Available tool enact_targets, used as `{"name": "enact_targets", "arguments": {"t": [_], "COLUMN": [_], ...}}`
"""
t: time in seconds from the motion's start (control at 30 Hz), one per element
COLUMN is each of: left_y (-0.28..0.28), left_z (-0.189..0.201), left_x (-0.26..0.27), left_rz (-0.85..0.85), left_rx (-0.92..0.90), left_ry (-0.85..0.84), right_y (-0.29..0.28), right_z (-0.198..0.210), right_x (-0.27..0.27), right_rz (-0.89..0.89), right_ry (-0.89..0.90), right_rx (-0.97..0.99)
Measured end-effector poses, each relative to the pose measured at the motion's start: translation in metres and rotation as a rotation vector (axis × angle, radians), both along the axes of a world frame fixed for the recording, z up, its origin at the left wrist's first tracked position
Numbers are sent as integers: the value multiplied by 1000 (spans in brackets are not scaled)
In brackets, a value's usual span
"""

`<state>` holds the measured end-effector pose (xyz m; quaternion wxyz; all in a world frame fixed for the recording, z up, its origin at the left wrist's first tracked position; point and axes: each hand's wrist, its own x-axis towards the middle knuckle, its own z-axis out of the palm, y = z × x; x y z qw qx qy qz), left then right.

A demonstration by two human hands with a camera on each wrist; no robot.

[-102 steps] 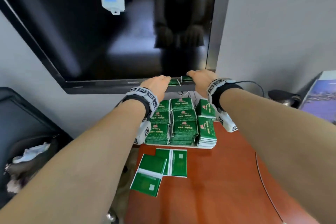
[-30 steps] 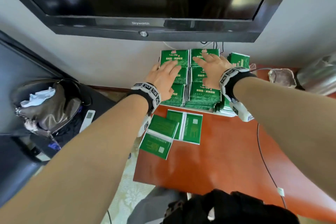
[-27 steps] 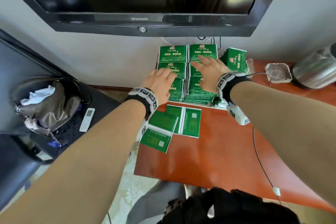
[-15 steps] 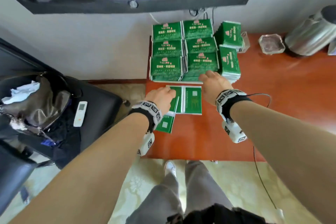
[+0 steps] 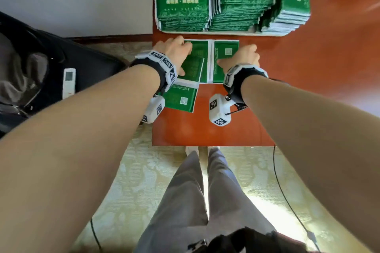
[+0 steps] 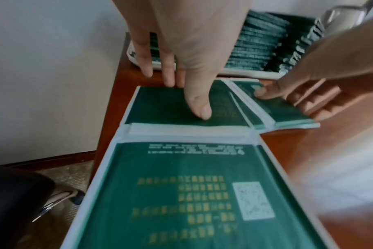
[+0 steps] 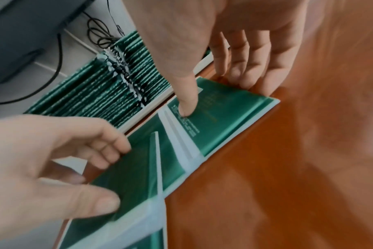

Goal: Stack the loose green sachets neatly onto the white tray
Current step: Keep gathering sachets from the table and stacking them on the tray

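Observation:
The white tray at the back of the red-brown table holds tall stacks of green sachets. Loose green sachets lie flat in front of it. My left hand has its thumb pressed on the left sachet, with its fingers over the far edge. My right hand pinches the right small pile of sachets, thumb on top and fingers curled round its far edge. A third sachet lies nearer me, under my left wrist.
The table's front edge is close to my legs. A black seat with a white remote stands left of the table. A thin cable hangs on the right. Bare tabletop lies to the right of the sachets.
Both hands have come back from the stacks on the tray to the loose sachets in front of it and now hold them. My view has tipped downward.

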<state>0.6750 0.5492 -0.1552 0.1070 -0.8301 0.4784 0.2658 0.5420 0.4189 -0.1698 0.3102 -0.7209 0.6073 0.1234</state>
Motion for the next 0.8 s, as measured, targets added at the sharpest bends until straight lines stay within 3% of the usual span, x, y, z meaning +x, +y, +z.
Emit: {"name": "enact_targets", "arguments": {"t": [0.17,0.4,0.6,0.8], "left_y": [-2,-13,22,41], "left_z": [-17,-12,-22,-10], "left_x": [9,14,-6,-28], "left_rz": [22,0,111,158], "left_rx": [33,137,-24,-74], "left_ry": [36,31,-43,-104], "right_y": [-12,-16,-16,-25], "right_z": [-14,-6,-6,12], "right_x": [-2,-4,-11,-27], "right_rz": [134,133,193,131], "right_ry": [17,25,-4,-111], "right_rx": [25,61,65,236]}}
